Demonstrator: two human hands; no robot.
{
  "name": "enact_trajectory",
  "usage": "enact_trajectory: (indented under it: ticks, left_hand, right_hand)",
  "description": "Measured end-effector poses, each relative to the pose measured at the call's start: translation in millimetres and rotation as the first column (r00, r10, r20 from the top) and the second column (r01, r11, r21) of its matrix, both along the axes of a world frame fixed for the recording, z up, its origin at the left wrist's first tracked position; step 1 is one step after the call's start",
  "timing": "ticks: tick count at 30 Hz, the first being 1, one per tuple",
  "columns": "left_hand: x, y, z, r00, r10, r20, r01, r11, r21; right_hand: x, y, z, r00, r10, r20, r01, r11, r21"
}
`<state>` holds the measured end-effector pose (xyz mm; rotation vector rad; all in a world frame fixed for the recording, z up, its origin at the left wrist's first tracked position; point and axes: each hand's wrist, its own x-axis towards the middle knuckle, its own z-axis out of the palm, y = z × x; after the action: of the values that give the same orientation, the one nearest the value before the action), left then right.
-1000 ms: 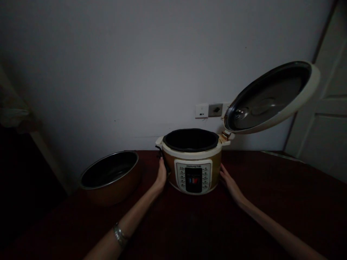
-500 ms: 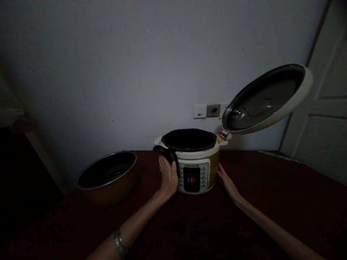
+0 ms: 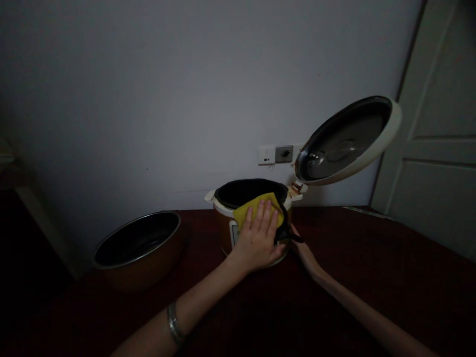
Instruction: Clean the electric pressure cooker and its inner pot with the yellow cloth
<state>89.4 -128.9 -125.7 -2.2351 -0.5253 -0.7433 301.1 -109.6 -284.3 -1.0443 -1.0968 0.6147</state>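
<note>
An electric pressure cooker (image 3: 223, 225), white and golden brown, stands on the dark red table with its lid (image 3: 345, 141) raised to the right. My left hand (image 3: 256, 238) lies over its front, pressing a yellow cloth (image 3: 243, 210) with a black underside and loop against the rim and upper panel. That hand and cloth cover most of the control panel. On the right side of the cooker, my right hand (image 3: 303, 248) rests against the lower wall with its fingers extended; their tips are partly hidden by the cloth and cooker.
Left of the cooker sits a wide brown pot (image 3: 139, 267) with a dark inside. Wall sockets (image 3: 283, 154) are behind the cooker. A pale door (image 3: 439, 163) stands at the right, beyond the table (image 3: 345, 258).
My left hand has moved right, from the cooker's left front edge across the panel. The cloth now shows its yellow side, where black showed before. My right hand stays at the cooker's right side.
</note>
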Motion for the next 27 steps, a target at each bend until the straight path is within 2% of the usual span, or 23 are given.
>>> enact_trajectory:
  ticks: [5,8,11,14,17,20,24,27]
  left_hand:
    - [50,-9,13.1,0.988,0.058,-0.14,-0.045,0.994,0.095]
    - [76,-7,18.5,0.978,0.116,-0.173,-0.096,0.988,0.117]
    - [86,-5,20.8,0.969,0.144,-0.201,-0.124,0.987,0.107]
    - [80,-7,13.7,0.955,0.144,-0.259,-0.119,0.987,0.111]
    - [66,-12,-8.2,0.944,0.133,-0.302,-0.107,0.989,0.102]
    - [51,-16,-42.2,0.928,0.109,-0.357,-0.082,0.993,0.09]
    - [40,-13,-85.8,0.878,0.062,-0.474,-0.025,0.996,0.085]
    - [44,-7,-104.3,0.879,0.027,-0.476,-0.011,0.999,0.036]
  right_hand:
    - [-2,-4,9.3,0.994,-0.063,-0.089,0.061,0.998,-0.026]
    - [-3,-8,15.6,0.984,-0.008,-0.18,-0.002,0.998,-0.059]
    - [-2,-12,19.2,0.956,0.06,-0.286,-0.091,0.991,-0.096]
    - [-1,-13,19.4,0.91,0.009,-0.414,-0.07,0.988,-0.134]
    - [1,-14,19.9,0.854,-0.008,-0.52,-0.088,0.983,-0.159]
    - [3,-17,23.5,0.806,0.002,-0.591,-0.1,0.986,-0.132]
    - [4,-21,28.8,0.732,-0.056,-0.679,-0.032,0.993,-0.116]
    - [3,-21,29.1,0.696,-0.085,-0.713,0.029,0.996,-0.09]
